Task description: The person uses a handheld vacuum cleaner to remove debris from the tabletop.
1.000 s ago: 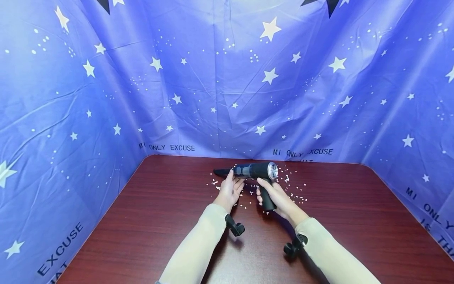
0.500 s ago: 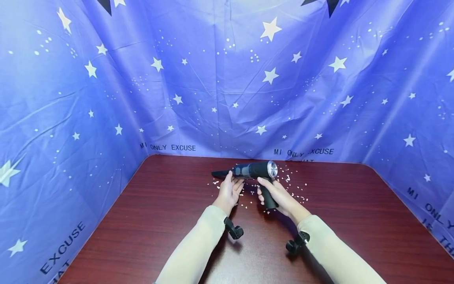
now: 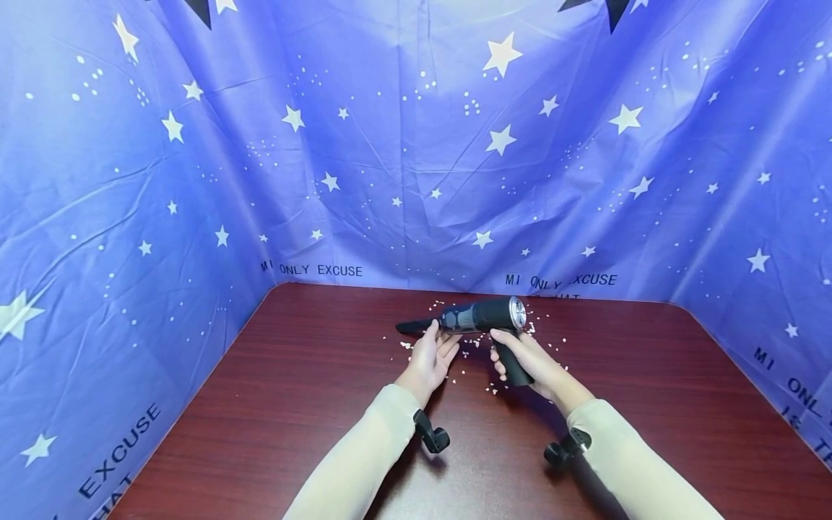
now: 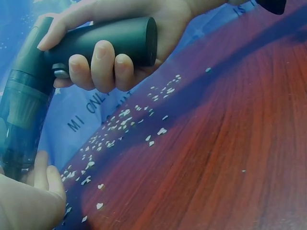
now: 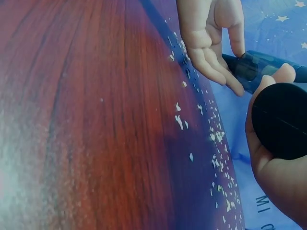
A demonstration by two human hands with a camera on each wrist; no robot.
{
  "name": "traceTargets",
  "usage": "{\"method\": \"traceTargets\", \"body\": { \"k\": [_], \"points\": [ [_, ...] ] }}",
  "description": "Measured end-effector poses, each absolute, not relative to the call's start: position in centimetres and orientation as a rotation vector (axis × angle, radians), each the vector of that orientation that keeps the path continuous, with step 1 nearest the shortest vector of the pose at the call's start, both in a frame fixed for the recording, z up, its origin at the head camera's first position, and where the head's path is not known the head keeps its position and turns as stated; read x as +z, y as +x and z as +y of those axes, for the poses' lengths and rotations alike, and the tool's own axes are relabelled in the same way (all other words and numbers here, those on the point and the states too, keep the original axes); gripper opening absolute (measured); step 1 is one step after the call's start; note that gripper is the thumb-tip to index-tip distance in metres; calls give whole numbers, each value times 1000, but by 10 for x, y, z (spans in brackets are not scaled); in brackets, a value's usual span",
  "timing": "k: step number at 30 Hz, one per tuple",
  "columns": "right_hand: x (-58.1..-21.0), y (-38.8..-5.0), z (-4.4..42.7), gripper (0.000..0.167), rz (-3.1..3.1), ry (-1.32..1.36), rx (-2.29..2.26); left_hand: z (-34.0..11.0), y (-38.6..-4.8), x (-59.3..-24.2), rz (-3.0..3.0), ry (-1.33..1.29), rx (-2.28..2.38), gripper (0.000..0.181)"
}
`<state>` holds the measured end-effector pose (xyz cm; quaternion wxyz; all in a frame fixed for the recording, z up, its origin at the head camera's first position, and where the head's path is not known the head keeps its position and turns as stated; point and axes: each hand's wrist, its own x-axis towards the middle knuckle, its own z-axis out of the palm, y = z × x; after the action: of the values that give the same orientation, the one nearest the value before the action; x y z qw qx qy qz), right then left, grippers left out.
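A black handheld vacuum (image 3: 494,313) with a clear front chamber and a dark narrow nozzle (image 3: 413,327) is held above the table, its nozzle pointing left. My right hand (image 3: 534,361) grips the handle, fingers wrapped round it, as the left wrist view shows on the handle (image 4: 110,40). My left hand (image 3: 425,361) holds the front part from below, thumb on one side and fairly straight fingers on the other; the right wrist view shows this hand (image 5: 208,43) at the clear chamber (image 5: 252,72). Small white bits (image 4: 124,115) lie scattered on the table beneath.
The dark red wooden table (image 3: 312,390) has a blue star-patterned cloth (image 3: 403,144) standing behind it and at both sides. A black camera mount sits on each wrist, the left one (image 3: 432,433) and the right one (image 3: 565,449) above the table.
The vacuum and both hands have shifted a little to the right, and the nozzle sits slightly lower. The head view has turned slightly. Both hands keep their hold.
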<state>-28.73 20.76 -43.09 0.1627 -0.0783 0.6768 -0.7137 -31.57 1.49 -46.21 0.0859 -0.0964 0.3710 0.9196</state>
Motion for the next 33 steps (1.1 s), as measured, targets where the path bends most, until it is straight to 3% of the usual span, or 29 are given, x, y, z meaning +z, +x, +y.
{"method": "traceTargets", "body": {
  "k": [33],
  "points": [
    [-423, -278, 223, 36, 1960, -324, -1898, 12, -275, -465, 1115, -212, 2761, 54]
  ]
}}
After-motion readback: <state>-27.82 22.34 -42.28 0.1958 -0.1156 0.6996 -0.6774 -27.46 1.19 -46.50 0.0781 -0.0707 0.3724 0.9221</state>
